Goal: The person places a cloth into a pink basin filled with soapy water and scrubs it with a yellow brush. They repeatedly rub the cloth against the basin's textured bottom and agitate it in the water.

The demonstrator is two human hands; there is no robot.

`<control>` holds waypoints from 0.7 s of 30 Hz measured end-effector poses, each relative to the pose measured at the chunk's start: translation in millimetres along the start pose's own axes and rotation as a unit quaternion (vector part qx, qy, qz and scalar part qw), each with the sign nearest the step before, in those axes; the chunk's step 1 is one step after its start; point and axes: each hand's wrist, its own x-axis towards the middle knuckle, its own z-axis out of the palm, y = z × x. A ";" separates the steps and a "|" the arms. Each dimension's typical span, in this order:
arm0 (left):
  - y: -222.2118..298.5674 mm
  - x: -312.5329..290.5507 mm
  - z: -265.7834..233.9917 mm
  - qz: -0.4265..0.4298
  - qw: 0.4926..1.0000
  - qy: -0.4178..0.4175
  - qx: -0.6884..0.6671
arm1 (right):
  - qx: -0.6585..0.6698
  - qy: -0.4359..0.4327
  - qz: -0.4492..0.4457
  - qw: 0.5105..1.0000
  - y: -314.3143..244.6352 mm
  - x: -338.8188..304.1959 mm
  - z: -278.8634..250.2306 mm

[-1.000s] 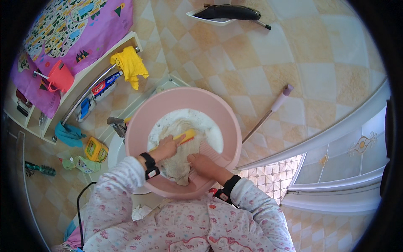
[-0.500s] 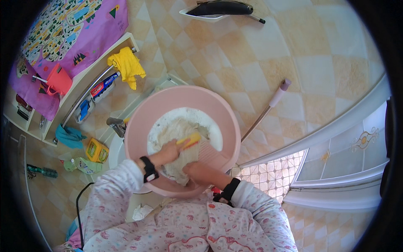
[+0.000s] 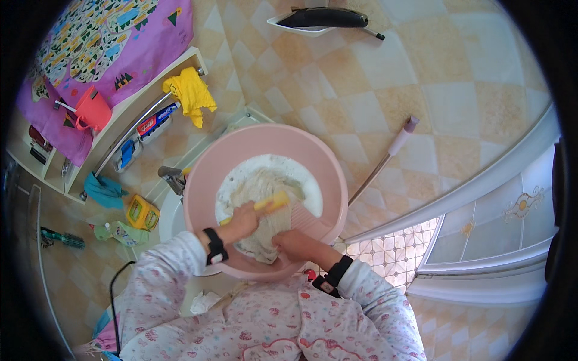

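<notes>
A pink basin (image 3: 205, 174) holds white suds (image 3: 268, 161) and a soaked off-white cloth (image 3: 265, 234). My left hand (image 3: 242, 221) is closed round a yellow scrubbing brush (image 3: 274, 202), which lies across the cloth. At the basin's near side, my right hand (image 3: 291, 243) grips the edge of the cloth with bent fingers. Under the cloth, at the right, shows a ridged pink washboard surface (image 3: 306, 220). The brush's bristles are turned down and hidden.
Behind the basin's left rim are a white sink (image 3: 173, 210) and a metal tap (image 3: 173, 178). A yellow bottle (image 3: 142, 212) and a green bottle (image 3: 123, 233) stand left. A long handle (image 3: 388, 153) leans right, near a doorway. Shelves carry a red mug (image 3: 93, 111).
The view has shifted slightly, so the surroundings sit a little further right. My left hand still holds the brush on the cloth, and the brush blurs a little with motion.
</notes>
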 end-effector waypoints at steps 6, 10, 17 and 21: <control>-14.6 79.8 -6.3 -0.146 0.984 -0.037 -0.090 | -0.012 0.025 0.035 0.999 4.2 -8.7 -1.3; 2.9 21.6 -12.6 -0.033 0.986 -0.119 -0.110 | -0.031 0.040 0.045 0.998 8.0 -5.2 -1.2; -17.7 60.4 -7.8 -0.197 0.980 0.001 0.003 | 0.020 -0.025 0.017 0.999 -2.9 -9.1 -2.5; -4.8 64.1 -20.2 -0.128 0.982 -0.105 -0.093 | -0.038 0.031 0.074 0.996 4.4 -11.6 -8.6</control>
